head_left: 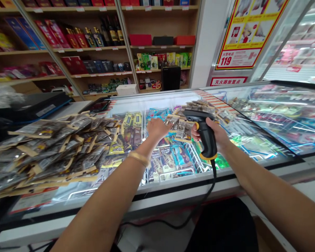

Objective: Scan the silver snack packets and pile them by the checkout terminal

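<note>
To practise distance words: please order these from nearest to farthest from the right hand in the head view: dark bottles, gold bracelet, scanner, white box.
1. Scanner: held in the right hand.
2. Gold bracelet: on the left wrist.
3. White box: at the back, left of centre.
4. Dark bottles: on the shelf behind, farther left.

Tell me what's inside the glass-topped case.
Colourful wrapped packets, some in white wire baskets, show inside. Whatever lies beneath the pile of bagged packs, the left hand and the handheld scanner is hidden.
</note>
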The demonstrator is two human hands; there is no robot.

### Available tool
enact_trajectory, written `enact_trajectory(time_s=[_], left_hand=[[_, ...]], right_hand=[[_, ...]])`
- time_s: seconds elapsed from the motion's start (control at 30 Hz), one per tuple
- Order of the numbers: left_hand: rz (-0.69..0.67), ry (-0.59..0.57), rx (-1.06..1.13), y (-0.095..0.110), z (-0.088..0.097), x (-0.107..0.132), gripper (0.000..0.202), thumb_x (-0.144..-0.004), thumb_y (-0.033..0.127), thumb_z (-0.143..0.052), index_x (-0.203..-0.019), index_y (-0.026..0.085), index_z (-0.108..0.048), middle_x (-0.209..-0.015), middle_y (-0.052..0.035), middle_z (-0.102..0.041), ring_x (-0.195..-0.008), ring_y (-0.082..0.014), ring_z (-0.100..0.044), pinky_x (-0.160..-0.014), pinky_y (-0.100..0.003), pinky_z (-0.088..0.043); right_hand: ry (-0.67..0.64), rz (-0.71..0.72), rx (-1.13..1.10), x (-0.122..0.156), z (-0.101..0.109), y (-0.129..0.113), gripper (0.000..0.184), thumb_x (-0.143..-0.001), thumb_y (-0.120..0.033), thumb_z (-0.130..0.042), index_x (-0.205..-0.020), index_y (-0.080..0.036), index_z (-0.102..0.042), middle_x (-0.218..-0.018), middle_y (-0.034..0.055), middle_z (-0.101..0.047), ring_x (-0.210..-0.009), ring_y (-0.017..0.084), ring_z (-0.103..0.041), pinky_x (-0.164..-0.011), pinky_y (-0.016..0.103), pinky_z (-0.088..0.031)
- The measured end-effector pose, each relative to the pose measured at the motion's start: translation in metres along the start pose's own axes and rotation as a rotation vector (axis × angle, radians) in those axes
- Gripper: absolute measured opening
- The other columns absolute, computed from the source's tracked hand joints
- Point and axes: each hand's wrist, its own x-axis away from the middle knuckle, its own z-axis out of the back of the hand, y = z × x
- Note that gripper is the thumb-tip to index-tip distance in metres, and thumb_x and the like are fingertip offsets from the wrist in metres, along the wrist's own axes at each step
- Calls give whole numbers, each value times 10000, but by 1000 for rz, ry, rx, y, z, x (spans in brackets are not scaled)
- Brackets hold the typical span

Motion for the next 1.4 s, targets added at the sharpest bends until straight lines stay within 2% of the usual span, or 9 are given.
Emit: enact_trajectory(time_s=[0.07,0.17,0.27,0.4,0.63,0.73,0.9,1.17,1.4], left_hand=[[7,-28,52,-5,3,3,569,-724,579,-614,-1049,114,-568,-1122,-228,-592,-1119,-362,-530,-870,-399,-399],[15,-62,212,-19,10,13,415,-756,449,-621,-1029,157,-512,-932,-130,-626,-868,-269,-606,-717,-337,-410],[29,-37,425,-37,15,27,162,-853,347,-487,-913,197,-478,-746,-31,-567,-674,-186,-556,-623,-294,-379],[18,34,632,-54,12,38,83,-878,295,-436,-871,212,-436,-664,30,-471,-629,-147,-494,-604,-263,-369],[66,131,724,-52,3,39,82,-882,297,-439,-877,216,-430,-648,33,-463,-630,-150,-498,-606,-270,-369],[119,118,802,-50,4,39,94,-894,312,-426,-922,222,-432,-667,30,-456,-617,-145,-501,-596,-269,-386],[165,131,849,-46,6,40,119,-889,331,-457,-931,219,-456,-689,14,-459,-635,-141,-501,-566,-256,-389],[121,96,890,-43,7,44,110,-885,326,-437,-922,222,-434,-657,42,-412,-583,-119,-432,-550,-239,-347],[133,86,884,-41,10,45,77,-883,290,-448,-908,221,-429,-622,49,-387,-538,-112,-399,-522,-235,-332]], right_hand=[[-5,-17,3,0,-3,2,431,-728,-612,-582,-708,-182,-572,-638,38,-479,-584,155,-423,-558,309,-388],[-32,-21,7,2,-6,4,435,-728,-607,-593,-691,-174,-577,-644,40,-504,-583,148,-441,-569,303,-389],[-84,-49,18,3,-10,7,457,-710,-619,-611,-695,-163,-589,-662,38,-524,-576,137,-456,-563,291,-386],[-151,-127,40,4,-16,14,473,-692,-630,-622,-699,-158,-579,-660,36,-545,-568,131,-461,-561,283,-388],[-137,-150,107,7,-21,18,486,-685,-636,-630,-704,-151,-598,-642,35,-555,-590,135,-478,-588,280,-401],[-129,-180,167,6,-22,16,523,-657,-669,-640,-687,-148,-610,-636,39,-561,-589,136,-481,-578,277,-402],[-144,-175,252,4,-23,16,540,-693,-671,-614,-731,-133,-647,-635,42,-574,-582,136,-494,-569,276,-398],[-112,-180,229,5,-26,16,558,-637,-695,-650,-704,-142,-643,-627,34,-568,-562,131,-492,-547,269,-399],[-99,-184,234,4,-26,17,551,-647,-697,-643,-698,-149,-633,-604,33,-559,-547,131,-472,-537,278,-398]])
